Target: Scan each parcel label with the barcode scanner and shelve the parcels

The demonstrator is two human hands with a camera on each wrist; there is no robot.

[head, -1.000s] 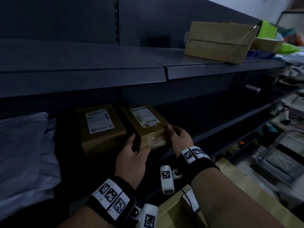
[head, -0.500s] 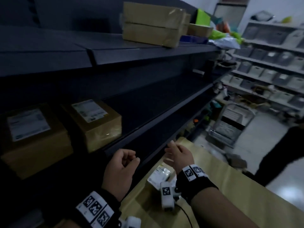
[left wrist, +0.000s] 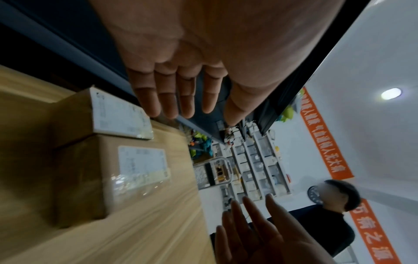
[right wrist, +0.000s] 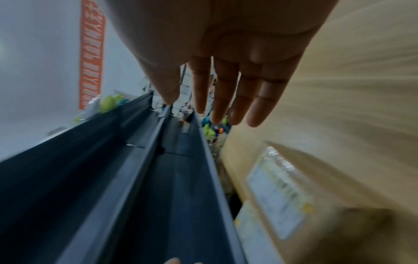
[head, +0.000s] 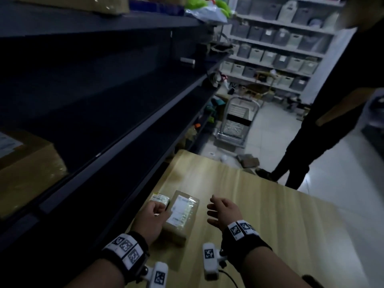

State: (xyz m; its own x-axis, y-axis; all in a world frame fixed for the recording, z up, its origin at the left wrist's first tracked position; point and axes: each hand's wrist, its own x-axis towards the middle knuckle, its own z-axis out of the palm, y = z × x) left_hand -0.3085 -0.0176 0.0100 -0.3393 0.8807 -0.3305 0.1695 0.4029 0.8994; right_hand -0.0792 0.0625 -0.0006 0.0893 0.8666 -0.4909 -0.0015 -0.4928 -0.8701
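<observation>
Left hand (head: 152, 217): we hover it over the near box (head: 181, 215), fingers straight, holding nothing, likely poised to lift it.
Right hand (head: 223, 210): spread and empty, just right of that box, ready for its other side.
Boxes: the near box and a small box (head: 160, 198) beyond the left fingers lie labels-up on the table (head: 270, 215), so we judge them ready for scanning.
Scanner: we cannot see it.
Shelf (head: 116, 150): left of both hands, one box (head: 27, 163) on it.
</observation>
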